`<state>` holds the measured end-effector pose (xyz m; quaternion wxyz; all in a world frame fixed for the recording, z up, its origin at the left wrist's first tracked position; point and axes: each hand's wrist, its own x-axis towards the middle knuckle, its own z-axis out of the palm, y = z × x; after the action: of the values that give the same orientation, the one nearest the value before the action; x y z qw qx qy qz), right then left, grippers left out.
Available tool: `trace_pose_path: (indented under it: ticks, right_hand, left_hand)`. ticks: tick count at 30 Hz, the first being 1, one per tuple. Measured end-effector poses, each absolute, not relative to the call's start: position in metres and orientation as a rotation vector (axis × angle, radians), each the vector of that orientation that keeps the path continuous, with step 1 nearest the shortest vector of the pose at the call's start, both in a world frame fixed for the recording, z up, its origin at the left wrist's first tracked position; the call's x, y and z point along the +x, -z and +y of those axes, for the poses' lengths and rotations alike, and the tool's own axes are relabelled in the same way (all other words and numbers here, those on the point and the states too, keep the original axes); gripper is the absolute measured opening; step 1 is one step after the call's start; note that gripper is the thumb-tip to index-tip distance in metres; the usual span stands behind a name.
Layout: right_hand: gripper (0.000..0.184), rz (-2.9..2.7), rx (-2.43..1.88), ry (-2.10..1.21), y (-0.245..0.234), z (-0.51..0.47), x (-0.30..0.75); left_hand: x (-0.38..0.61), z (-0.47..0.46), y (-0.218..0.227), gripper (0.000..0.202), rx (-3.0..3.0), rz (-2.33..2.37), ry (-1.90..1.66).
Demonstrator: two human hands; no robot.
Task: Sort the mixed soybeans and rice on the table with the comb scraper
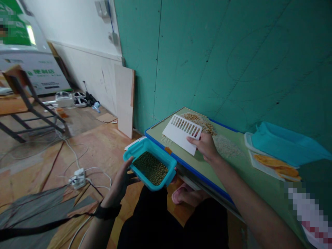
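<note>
My left hand (120, 178) is closed on a teal plastic container (155, 147), its thumb near the rim and its fingers partly hidden beneath. The container hangs tilted just off the table's edge, with small round greenish beans (150, 167) inside. My right hand (207, 147) grips a white plastic slotted scraper (178, 136), thumb on top, a row of slots along its far edge. The scraper is held over the pale green table (241, 173), where tan beans (197, 119) lie heaped beyond it. White grains (227, 147) are spread to the right of the scraper.
A blue edge (189, 174) borders the table, which meets a green wall (220, 52). At right are a larger teal bin (287, 141), a white tray (267, 169) and a yellow cloth (277, 166). Cables, a power strip (78, 178) and a chair (28, 100) are at left.
</note>
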<state>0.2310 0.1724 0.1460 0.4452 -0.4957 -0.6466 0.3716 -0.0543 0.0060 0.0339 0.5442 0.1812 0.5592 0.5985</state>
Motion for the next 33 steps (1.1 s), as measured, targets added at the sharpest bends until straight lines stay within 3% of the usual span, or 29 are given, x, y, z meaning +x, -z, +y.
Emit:
trace_pose_path:
  ticks: [33]
  right_hand:
    - [0.034, -1.762, -1.166, -0.925, -0.149, 0.141, 0.212]
  left_hand:
    - [-0.062, 0.009, -0.031, 0.052, 0.433, 1.290, -1.436]
